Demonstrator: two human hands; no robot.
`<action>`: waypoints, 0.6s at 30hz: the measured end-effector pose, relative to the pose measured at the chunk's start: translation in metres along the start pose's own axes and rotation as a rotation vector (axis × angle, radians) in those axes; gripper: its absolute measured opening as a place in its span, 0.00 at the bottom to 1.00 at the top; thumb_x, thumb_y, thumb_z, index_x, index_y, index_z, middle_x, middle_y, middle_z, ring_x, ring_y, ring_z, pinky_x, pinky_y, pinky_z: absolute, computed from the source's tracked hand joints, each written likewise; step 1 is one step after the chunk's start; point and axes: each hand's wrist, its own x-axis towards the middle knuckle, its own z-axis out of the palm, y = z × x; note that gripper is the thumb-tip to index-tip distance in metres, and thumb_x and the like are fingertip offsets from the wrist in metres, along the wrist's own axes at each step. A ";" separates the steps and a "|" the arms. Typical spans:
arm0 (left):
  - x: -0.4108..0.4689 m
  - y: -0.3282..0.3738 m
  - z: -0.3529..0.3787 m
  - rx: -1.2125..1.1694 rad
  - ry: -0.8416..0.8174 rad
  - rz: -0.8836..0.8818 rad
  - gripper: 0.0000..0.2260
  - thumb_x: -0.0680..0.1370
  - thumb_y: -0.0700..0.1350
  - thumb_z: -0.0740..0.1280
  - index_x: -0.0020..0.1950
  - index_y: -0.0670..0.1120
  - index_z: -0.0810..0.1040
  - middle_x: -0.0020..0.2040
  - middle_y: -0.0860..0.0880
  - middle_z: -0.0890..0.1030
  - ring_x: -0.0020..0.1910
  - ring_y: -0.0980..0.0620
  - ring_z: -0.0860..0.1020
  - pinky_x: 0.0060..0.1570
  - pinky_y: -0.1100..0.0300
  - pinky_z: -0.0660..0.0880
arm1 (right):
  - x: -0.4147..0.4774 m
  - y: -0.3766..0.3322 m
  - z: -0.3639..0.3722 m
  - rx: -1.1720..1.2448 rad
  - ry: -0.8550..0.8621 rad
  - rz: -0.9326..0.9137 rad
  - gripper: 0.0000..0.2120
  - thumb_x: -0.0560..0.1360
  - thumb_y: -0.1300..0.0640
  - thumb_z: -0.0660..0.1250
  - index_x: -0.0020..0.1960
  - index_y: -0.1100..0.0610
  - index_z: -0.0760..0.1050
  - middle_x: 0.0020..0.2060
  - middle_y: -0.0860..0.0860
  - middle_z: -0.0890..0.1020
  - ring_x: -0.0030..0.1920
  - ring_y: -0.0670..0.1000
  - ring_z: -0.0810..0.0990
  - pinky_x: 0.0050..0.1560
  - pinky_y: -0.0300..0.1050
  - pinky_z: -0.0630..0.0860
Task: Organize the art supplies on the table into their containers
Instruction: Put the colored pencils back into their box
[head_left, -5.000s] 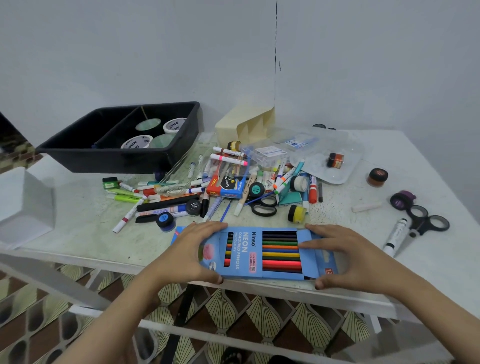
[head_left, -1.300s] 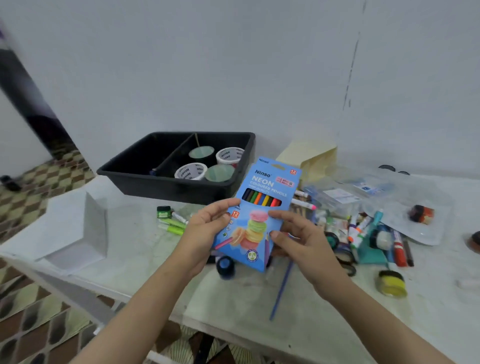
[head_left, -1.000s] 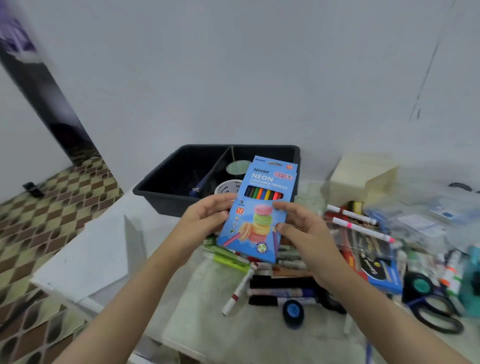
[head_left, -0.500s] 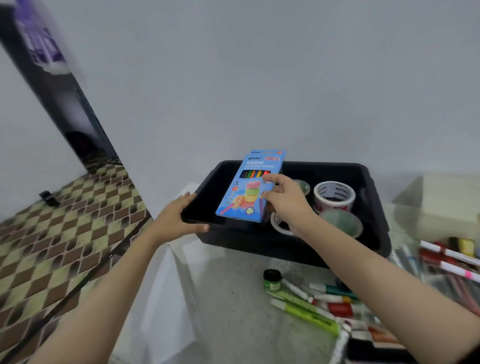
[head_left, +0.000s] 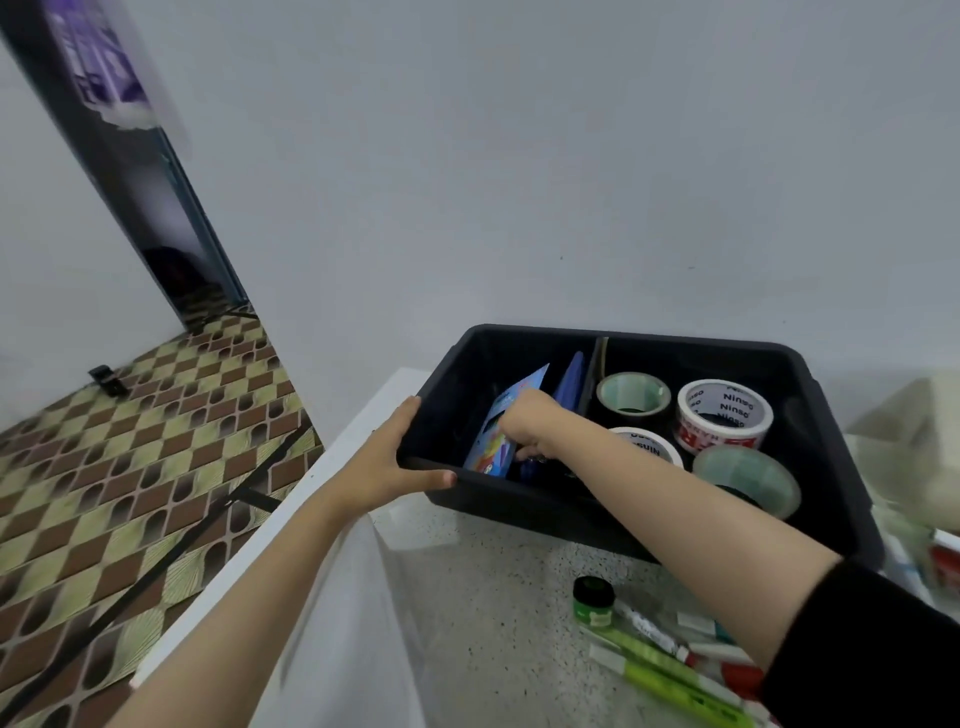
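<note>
Black bin, blue pencil box, lime-green markers, brown-and-olive checkered floor, speckled white table

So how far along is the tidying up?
Looks early. Done: four tape rolls sit in the right compartment of the black bin. In hand: the right hand holds the pencil box inside the left compartment while the left hand grips the bin's corner. Left: markers and a green jar lie on the table.

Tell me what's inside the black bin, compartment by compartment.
Left compartment of the black bin: the blue pencil box, gripped by the right hand, and another blue item against the divider. Right compartment: four tape rolls. The hand covers whatever lies beneath it.
</note>
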 end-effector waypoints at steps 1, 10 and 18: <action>0.000 0.000 0.001 0.002 0.008 -0.012 0.45 0.63 0.58 0.72 0.75 0.54 0.54 0.70 0.60 0.62 0.68 0.58 0.63 0.68 0.58 0.62 | 0.003 0.000 0.004 -0.058 0.006 0.003 0.17 0.76 0.67 0.60 0.65 0.68 0.69 0.60 0.63 0.76 0.59 0.60 0.78 0.38 0.42 0.75; 0.005 -0.008 0.003 -0.028 0.045 -0.023 0.41 0.69 0.50 0.75 0.75 0.53 0.54 0.73 0.54 0.62 0.64 0.60 0.63 0.61 0.61 0.64 | -0.002 0.013 0.013 -0.500 0.143 -0.089 0.15 0.77 0.57 0.64 0.61 0.61 0.68 0.55 0.55 0.77 0.44 0.52 0.73 0.29 0.39 0.65; 0.003 -0.010 0.002 -0.015 0.070 -0.029 0.45 0.65 0.56 0.76 0.75 0.55 0.54 0.72 0.55 0.63 0.64 0.59 0.64 0.64 0.55 0.67 | -0.011 0.011 0.018 -0.922 0.013 -0.105 0.17 0.80 0.49 0.57 0.64 0.57 0.67 0.57 0.54 0.74 0.57 0.53 0.73 0.49 0.43 0.65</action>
